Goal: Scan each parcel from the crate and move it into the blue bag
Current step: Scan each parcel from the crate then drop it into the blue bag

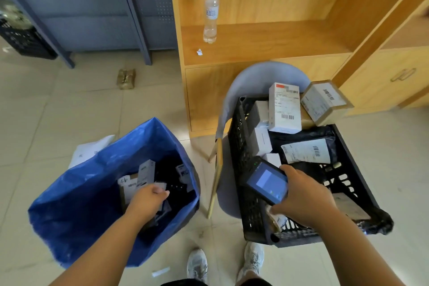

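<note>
Ahead of you: wooden shelf unit (267,39), open bay above, closed doors below. Water bottle (210,14) upright in bay, paper scrap (199,52) near it. To your left: grey metal rack (130,7). Floor: beige tiles (69,111); brown packet (126,78) near rack foot. Pale grey chair (262,76) before unit.

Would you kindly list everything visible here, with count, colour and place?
blue bag: one, blue, floor left
parcels in bag: several, white and black
crate: one, black, on chair, right
parcels in crate: several, white, brown, black
chair: one, grey, under crate
scanner: one, dark, lit screen, over crate
bottle: one, clear, green cap, wooden shelf
packet: one, brown, floor by grey rack
shoes: two, pale, bottom edge
left hand: one, reaching into bag
right hand: one, fingers gripping scanner
</note>
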{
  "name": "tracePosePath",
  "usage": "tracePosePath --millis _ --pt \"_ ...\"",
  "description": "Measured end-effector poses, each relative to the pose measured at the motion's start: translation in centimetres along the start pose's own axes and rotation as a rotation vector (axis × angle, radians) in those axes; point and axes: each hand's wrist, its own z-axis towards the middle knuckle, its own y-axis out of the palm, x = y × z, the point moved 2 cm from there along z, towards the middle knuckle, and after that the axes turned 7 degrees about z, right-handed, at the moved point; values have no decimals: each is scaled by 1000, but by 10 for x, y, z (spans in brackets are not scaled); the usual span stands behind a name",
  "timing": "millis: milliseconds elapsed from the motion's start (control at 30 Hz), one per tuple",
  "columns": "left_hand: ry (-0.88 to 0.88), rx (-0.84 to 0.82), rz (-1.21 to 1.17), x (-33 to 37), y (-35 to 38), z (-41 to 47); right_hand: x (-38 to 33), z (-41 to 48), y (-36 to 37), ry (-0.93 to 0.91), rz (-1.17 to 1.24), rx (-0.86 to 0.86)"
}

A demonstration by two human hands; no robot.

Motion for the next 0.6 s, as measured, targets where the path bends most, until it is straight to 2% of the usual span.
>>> tracePosePath --millis 100,300,600 --pt "37 -32 -11 26 11 7 13 -4 -4 44 19 20" --pt "241 -98 5 93 37 12 52 -13 -17 148 53 67" --pt "370 -137 -3 163 68 11 101 -19 -33 244 75 106"
